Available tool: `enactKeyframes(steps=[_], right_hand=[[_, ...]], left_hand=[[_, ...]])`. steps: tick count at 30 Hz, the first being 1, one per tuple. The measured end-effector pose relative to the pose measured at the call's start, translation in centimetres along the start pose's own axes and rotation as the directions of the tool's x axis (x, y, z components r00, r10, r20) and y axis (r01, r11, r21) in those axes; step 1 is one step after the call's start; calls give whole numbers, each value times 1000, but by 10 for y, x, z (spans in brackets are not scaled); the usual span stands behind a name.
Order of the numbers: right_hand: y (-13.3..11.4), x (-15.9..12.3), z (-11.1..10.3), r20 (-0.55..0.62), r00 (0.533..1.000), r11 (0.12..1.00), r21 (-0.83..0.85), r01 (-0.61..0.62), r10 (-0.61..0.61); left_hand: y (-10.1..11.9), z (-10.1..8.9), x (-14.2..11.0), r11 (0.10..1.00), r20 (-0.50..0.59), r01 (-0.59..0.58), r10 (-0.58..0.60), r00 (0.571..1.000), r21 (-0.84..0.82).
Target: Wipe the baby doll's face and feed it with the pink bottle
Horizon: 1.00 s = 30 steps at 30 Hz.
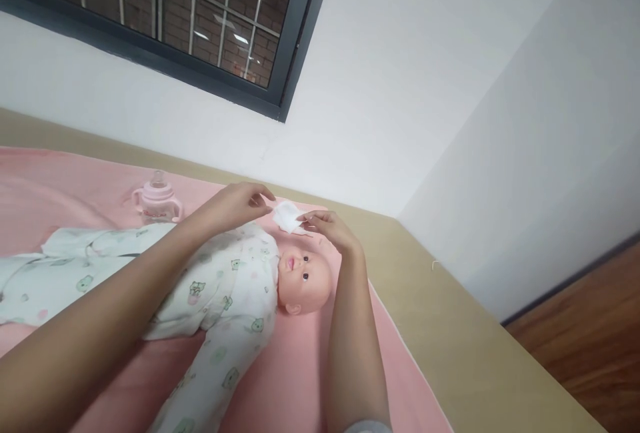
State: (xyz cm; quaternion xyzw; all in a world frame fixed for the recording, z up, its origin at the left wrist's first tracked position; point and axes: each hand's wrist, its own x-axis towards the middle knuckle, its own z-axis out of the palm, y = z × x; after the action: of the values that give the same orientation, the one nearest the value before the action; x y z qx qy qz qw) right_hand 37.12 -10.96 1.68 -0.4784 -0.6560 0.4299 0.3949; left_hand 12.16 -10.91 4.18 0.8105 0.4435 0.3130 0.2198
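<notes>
A small white square of gauze or folded tissue (287, 217) is stretched between my hands, just past the doll's head. My left hand (249, 201) pinches its left corner between thumb and fingers. At the right edge, my right hand (327, 227) grips it with bent fingers. Below them a baby doll (307, 284) lies on its back, its head to the right, dressed in a white suit (235, 286) with green animal prints. My left forearm crosses over the doll's body and hides part of it.
A pink baby bottle (159, 203) with two handles stands beyond the doll. The pink cloth (295, 366) lies on a wooden tabletop (450, 333). White walls (400, 86) and a dark-framed barred window (200, 19) border the far side.
</notes>
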Motion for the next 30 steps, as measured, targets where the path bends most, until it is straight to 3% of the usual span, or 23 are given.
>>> enactKeyframes(steps=[6,9,18,22,25,28,30], right_hand=[[63,11,-6,-55,969,965,128,-230,239],[80,10,-7,-75,941,938,137,-318,330],[73,4,-13,-58,938,936,109,-333,341],[65,0,-18,-91,955,956,111,-271,281],[64,3,-22,-241,962,985,142,-98,130],[72,11,-25,-469,882,996,55,74,-40],[82,16,-26,-584,804,994,-82,76,-109]], left_hand=[[-11,-18,1,999,-36,52,-52,998,3],[-20,-25,2,998,-71,62,-63,995,-11],[-32,-50,-1,988,-172,156,-157,973,-16],[-37,-65,-7,976,-246,219,-215,945,-8],[-50,-76,-10,958,-317,284,-258,913,37],[-77,-88,-12,923,-376,381,-333,865,60],[-99,-96,-13,898,-392,431,-366,844,89]])
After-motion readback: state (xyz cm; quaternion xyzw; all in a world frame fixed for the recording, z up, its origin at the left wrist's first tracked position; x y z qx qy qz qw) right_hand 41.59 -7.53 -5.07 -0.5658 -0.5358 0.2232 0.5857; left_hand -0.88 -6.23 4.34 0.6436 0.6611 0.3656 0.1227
